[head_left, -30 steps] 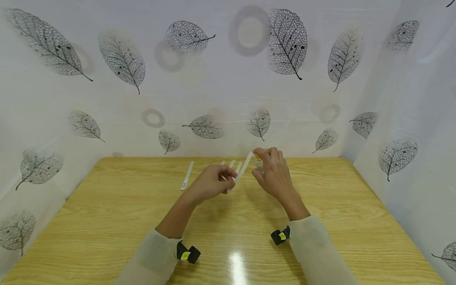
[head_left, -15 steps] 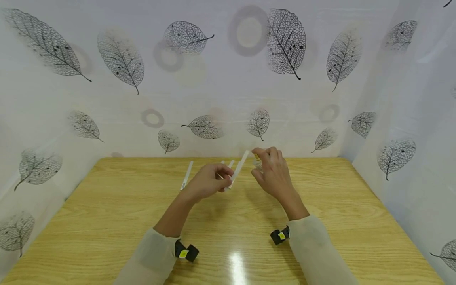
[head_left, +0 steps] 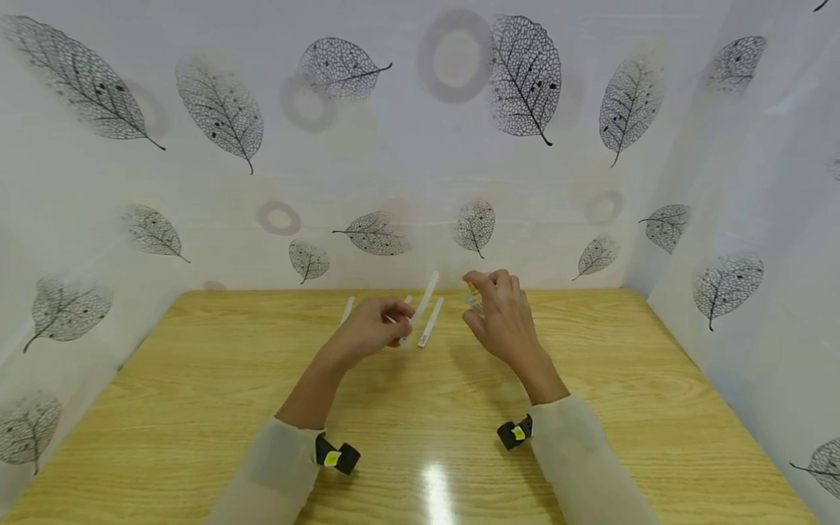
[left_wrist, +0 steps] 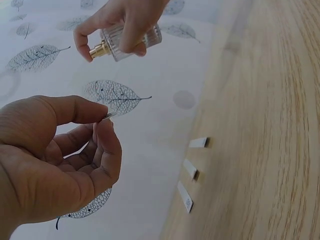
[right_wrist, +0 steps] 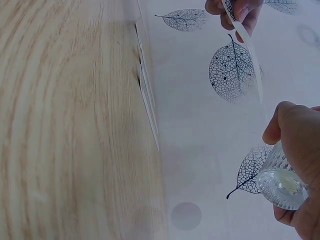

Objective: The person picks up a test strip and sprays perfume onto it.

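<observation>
My left hand (head_left: 374, 328) pinches a narrow white paper test strip (head_left: 425, 295) by its lower end, between thumb and fingers. The strip slants up to the right, and printed letters show near the held end in the right wrist view. Opposite it, my right hand (head_left: 508, 317) grips a ribbed clear glass perfume bottle (right_wrist: 282, 187). My right index finger rests on the bottle's gold spray top (left_wrist: 100, 50), which points toward the left hand's side. A gap separates strip and bottle. Much of the bottle is hidden by my right fingers in the head view.
Several more white strips lie on the wooden table (head_left: 420, 408) toward its back edge, one (head_left: 431, 322) between my hands and another (head_left: 348, 310) partly behind my left hand. A leaf-printed white curtain (head_left: 407, 160) stands behind and at both sides.
My left hand has drawn left with its strip, away from the bottle, uncovering a strip lying on the table. My right hand stays nearly in place with the bottle.
</observation>
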### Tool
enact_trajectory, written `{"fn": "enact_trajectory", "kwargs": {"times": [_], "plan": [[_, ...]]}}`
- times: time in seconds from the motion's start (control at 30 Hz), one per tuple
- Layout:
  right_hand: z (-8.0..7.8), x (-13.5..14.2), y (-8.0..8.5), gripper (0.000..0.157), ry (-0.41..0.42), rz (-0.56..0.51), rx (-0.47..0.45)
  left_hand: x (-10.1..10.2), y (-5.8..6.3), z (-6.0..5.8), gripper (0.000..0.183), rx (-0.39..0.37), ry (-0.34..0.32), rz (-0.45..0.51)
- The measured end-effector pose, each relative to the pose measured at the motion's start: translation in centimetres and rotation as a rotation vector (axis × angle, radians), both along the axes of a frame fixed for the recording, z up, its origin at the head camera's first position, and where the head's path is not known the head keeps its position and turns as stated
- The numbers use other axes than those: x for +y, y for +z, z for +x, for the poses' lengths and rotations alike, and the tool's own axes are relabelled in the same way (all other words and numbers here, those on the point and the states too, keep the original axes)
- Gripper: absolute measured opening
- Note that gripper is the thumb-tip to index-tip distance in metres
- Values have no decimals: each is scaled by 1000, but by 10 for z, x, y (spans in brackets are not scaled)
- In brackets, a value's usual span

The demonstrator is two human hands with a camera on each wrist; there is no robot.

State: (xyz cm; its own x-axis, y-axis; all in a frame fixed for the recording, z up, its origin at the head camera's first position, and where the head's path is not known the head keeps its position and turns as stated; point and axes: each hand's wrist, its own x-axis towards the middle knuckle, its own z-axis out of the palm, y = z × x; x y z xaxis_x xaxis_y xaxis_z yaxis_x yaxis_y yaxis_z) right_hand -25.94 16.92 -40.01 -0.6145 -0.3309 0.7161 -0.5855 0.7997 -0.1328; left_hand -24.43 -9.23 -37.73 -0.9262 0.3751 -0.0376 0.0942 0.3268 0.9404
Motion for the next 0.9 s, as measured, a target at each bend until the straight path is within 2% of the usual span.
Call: {"fn": "enact_trajectory", "kwargs": {"times": [0.3,0.47,0.7,0.9], "plan": [[0,1,0,52,1,-2,10,-14,-13,-11,28,3,34,-10],[0,1,1,52,3,-5,-6,-20,-23,-17,30,-21,79,-27],[0,0,1,52,-4,1,-14,-29,-37,-25,29,-36,149,-99],[1,0,2,52,-10,8,-34,-34,-42,-28,28,-5,192,-186]]}}
